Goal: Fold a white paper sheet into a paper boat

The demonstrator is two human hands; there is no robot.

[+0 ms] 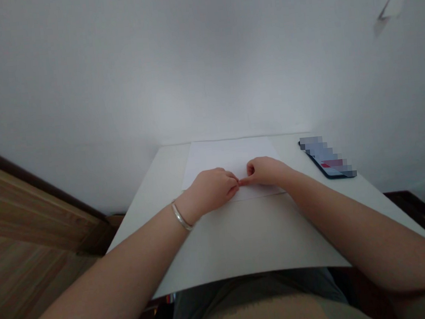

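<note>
Forearms, two and bare, come nearest, both cut off by the border of the view, over a smooth white tabletop. One silver-coloured rounded bangle circles the left one. Just beyond, the left hand has its fingers bent and bunched, and the right hand is curled, one digit stretched to the left fingertips; whether anything is pinched there, I cannot tell. Beneath both, on the tabletop towards the wall, lies one plain white paper sheet, flat and straight-edged; hands and right forearm partly hide it, and its layers are hard to count. To its right rests one dark-edged oblong smartphone, its screen blurred into blocks.
</note>
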